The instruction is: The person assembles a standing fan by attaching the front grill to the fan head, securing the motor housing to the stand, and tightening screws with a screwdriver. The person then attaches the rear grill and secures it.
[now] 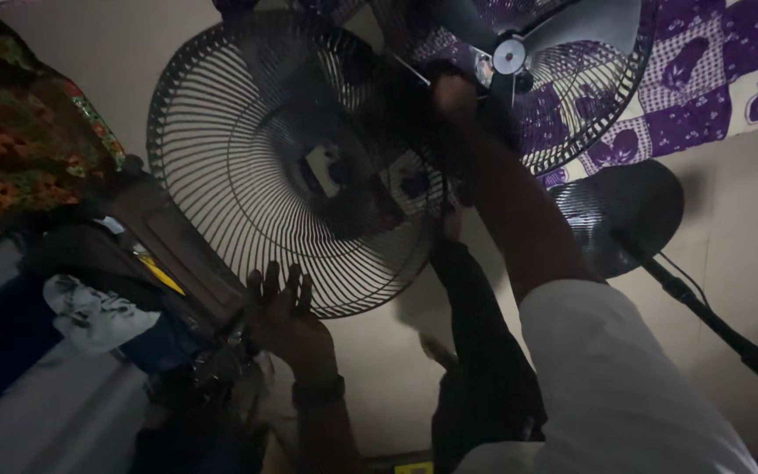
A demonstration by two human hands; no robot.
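Note:
A round black wire fan grille [247,158] is tilted in front of me in dim light. My left hand [287,320] holds its lower rim, fingers spread up against the wires. My right hand [454,95], on a white-sleeved arm, is curled around the grille's upper right rim, next to the fan's silver hub cap [509,54]. Grey fan blades [576,25] sit inside the rear grille [603,114] just behind that hand. The right hand's fingers are dark and blurred.
The fan's round base [638,206] and black pole [712,325] run to the right. A purple patchwork cloth [730,70] lies behind the fan. Floral fabric [19,123] and an open bag with clothes [146,263] are on the left. A dark garment [484,351] hangs at centre.

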